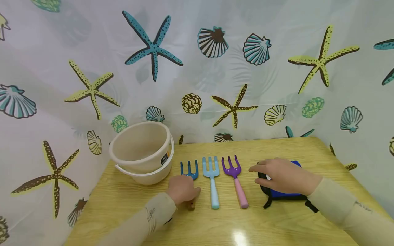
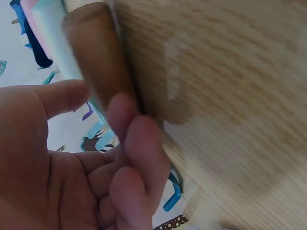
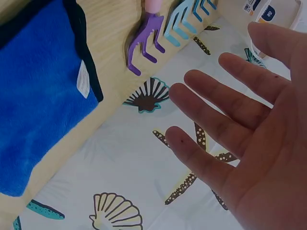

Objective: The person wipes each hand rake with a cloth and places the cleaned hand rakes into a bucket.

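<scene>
Blue fork (image 1: 194, 175): on the table (image 1: 209, 227), centre of the head view; likely light, stiff, smooth; take its brown handle (image 2: 98, 52).
Left hand (image 1: 182, 189): thumb and fingers gripping that handle.
Right hand (image 1: 281, 175): fingers apart, empty, above the blue cloth (image 3: 45, 105).
Forks: three, including light-blue fork (image 1: 213, 187) and purple fork (image 1: 236, 181).
Cloth: one.
Bucket (image 1: 144, 165): left of centre; one or two nested, cannot tell.

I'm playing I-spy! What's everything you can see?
Table: one, yellowish wood, below
Backdrop: one, white with seaside prints, behind
Bucket: one, maybe two nested, off-white, back left
Blue fork: one, blue with brown handle, beside bucket
Light blue fork: one, light blue, middle
Purple fork: one, purple, pink handle, right of that
Fabric piece: one, blue, black edging, right
Left hand: one, pale sleeve, at the blue fork
Right hand: one, pale sleeve, over the fabric piece
</scene>
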A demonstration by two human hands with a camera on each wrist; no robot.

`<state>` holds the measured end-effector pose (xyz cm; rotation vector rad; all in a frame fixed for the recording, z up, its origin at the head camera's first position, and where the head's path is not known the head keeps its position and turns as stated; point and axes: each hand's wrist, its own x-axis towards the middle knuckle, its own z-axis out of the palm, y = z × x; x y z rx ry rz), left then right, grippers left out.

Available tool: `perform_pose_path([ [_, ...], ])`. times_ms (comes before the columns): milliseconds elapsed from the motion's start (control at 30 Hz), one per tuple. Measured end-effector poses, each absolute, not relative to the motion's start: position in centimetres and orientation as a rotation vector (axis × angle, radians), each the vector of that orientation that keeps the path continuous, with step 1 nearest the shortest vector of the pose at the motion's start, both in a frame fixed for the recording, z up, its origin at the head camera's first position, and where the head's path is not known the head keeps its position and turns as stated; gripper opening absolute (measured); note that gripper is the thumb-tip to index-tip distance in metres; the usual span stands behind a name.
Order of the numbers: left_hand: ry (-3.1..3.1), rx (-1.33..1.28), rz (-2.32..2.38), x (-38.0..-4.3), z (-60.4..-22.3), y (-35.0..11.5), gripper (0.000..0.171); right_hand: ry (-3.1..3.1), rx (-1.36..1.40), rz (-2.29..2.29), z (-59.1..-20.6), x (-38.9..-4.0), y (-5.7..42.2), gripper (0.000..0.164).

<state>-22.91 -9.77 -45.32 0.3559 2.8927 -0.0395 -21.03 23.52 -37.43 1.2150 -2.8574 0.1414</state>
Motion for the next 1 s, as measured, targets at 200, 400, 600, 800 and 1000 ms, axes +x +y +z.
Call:
perform_pose_path([
  [200,2.865,0.3,-0.124,-22.9,-46.1,-9.9,0.044,-2.876,1.222,0.13,-38.7,-19.6,23.1,0.038],
  [400,2.887,0.328,-0.043,-23.0,-46.4,-10.4,0.047,-2.839,1.277,0.032,-39.4,-18.0,22.1,0.037],
  [600,2.989,0.367,0.145,-22.9,-46.1,-11.2,0.045,-2.82,1.28,0.054,-39.6,-17.3,21.5,0.042],
  [800,3.061,0.411,0.265,-22.4,-46.2,-11.7,0.042,-2.828,1.268,0.046,-39.7,-17.0,21.9,0.045],
  [1000,3.067,0.371,0.426,-21.7,-45.0,-11.7,0.034,-2.871,1.223,0.063,-39.7,-17.3,22.7,0.046],
])
